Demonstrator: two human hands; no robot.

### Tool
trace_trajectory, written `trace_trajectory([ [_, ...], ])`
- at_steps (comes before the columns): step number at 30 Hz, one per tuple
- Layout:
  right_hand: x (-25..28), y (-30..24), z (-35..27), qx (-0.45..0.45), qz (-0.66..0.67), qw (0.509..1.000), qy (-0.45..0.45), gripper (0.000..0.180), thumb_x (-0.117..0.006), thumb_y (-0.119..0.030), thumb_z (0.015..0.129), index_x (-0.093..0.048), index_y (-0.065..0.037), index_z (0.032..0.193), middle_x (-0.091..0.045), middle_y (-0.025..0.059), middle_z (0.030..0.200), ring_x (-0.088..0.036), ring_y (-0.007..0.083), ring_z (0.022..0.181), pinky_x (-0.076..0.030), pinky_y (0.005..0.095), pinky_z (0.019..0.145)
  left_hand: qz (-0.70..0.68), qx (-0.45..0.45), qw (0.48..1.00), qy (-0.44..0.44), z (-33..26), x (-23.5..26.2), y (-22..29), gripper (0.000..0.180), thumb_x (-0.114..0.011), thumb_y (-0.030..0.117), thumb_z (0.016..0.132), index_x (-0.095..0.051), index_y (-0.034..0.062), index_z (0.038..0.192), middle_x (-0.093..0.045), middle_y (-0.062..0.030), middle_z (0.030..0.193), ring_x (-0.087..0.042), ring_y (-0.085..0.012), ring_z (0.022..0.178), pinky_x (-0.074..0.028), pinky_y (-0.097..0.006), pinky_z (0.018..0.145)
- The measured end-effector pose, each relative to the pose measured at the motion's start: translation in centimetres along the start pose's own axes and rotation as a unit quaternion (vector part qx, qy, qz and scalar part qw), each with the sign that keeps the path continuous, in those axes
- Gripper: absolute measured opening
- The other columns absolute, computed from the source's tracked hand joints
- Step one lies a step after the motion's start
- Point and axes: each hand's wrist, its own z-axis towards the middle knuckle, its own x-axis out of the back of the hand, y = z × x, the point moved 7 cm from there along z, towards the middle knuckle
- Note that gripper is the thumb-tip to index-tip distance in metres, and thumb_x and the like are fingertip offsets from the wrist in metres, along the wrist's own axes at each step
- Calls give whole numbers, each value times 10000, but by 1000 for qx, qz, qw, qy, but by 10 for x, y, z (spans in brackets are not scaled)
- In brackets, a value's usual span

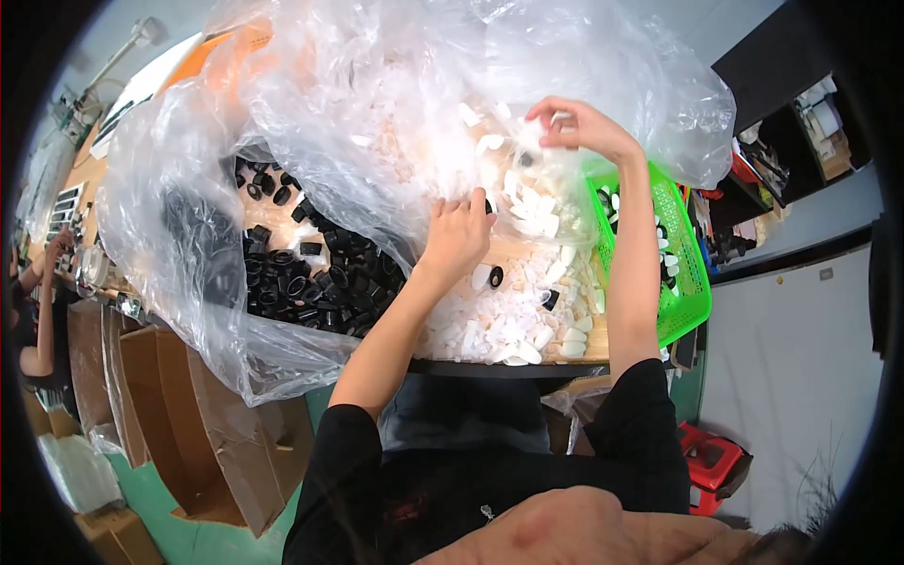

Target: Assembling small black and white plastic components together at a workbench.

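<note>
My left hand [458, 232] is closed over the middle of the table, with a small black oval ring-like part [489, 205] at its fingertips, partly hidden by them. To the right and farther off, my right hand [576, 130] is raised above loose white caps [535, 212] and clear plastic film. Its fingers are curled but apart, and I make out nothing held in them. Below my left hand lie another black oval part [496, 277] and a dark-ended piece [550, 299], among many small white pieces [476, 320].
On the left, a big clear plastic bag [179, 273] surrounds a heap of black ring-like parts [320, 282]. A green basket [692, 268] with black and white pieces stands at right. Cardboard boxes [207, 433] and a red stool [708, 461] are below. Another person's arm [43, 320] shows far left.
</note>
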Motion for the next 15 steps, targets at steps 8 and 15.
trace_trajectory([
  [8,-58,36,59,19,-164,985,-41,284,-618,-212,884,-639,-99,1144,-658,112,999,-668,188,816,-543,317,675,12,12,999,-30,-2,-1,-1,347,-577,221,896,-466,-15,1124,-665,-206,856,-639,-391,862,-423,-559,900],
  [15,-41,110,98,-29,-236,948,209,223,-696,-193,777,-692,-99,979,-694,129,897,-673,250,846,-526,363,772,-27,-37,999,0,-2,2,9,276,-541,187,928,-437,1,1104,-651,-210,890,-619,-389,902,-424,-544,934],
])
